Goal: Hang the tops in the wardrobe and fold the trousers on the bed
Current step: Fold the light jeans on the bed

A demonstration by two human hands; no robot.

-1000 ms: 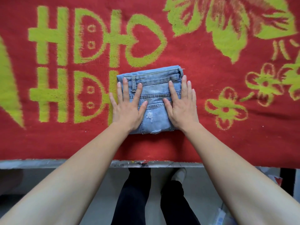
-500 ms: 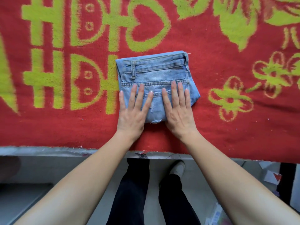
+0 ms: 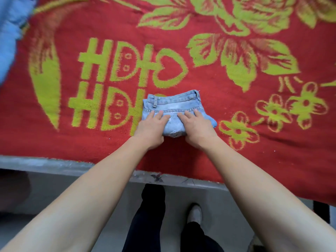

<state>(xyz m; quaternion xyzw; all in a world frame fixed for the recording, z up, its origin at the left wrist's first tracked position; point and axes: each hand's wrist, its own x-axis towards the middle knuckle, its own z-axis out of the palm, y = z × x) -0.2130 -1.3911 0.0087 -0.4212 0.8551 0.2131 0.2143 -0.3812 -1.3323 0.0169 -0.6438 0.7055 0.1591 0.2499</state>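
A pair of light blue jeans [image 3: 174, 104], folded into a small square, lies on the red bed cover [image 3: 236, 133] near the front edge of the bed. My left hand [image 3: 151, 127] rests flat on the near left part of the jeans, its fingers straight. On the near right part lies my right hand [image 3: 197, 127], likewise flat with straight fingers. The waistband and a belt loop show at the far side of the fold.
The cover has yellow-green letters, hearts and flowers. A blurred light blue cloth [image 3: 9, 33] lies at the far left corner. The grey bed frame edge [image 3: 54, 166] runs below the cover. My legs and a shoe [image 3: 194, 213] stand on the floor.
Both hands have slid back toward me along the folded jeans, from near the waistband to the near half. The view has pulled back and now shows more of the bed.
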